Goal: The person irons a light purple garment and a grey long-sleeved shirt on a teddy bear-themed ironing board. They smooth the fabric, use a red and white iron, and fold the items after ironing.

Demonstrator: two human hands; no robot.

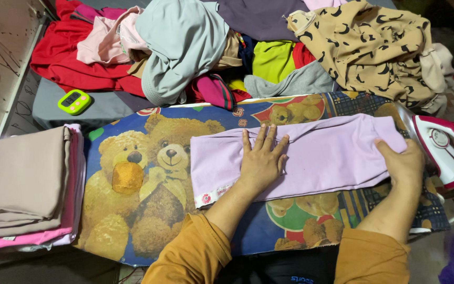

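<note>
- While your left hand lies flat, fingers spread, on the middle of the lilac garment, it grips nothing; it only presses the cloth down onto the ironing board.
- Your right hand curls over the garment's right end, thumb on top; you seem to hold that edge lightly, though the fingers underneath are hidden.
- Judge the garment as light, soft and limp: it looks like thin knit folded into a long band, so it should sag and wrinkle if you lift it by one point.
- Take hold at the two short ends or along the folded long edge, with both hands, to keep the layers aligned.
- Mind the board's teddy-bear cover: it looks smooth, so the cloth may slide under a flat palm.
- Watch the right side: the pink and white iron stands just beside your right hand, at the board's end, and its cord hangs below.
- Find open room on the left part of the board, between the garment and the stack of folded cloths.
- Note the heap of loose clothes crowding the far edge, and the green timer beside it.
</note>
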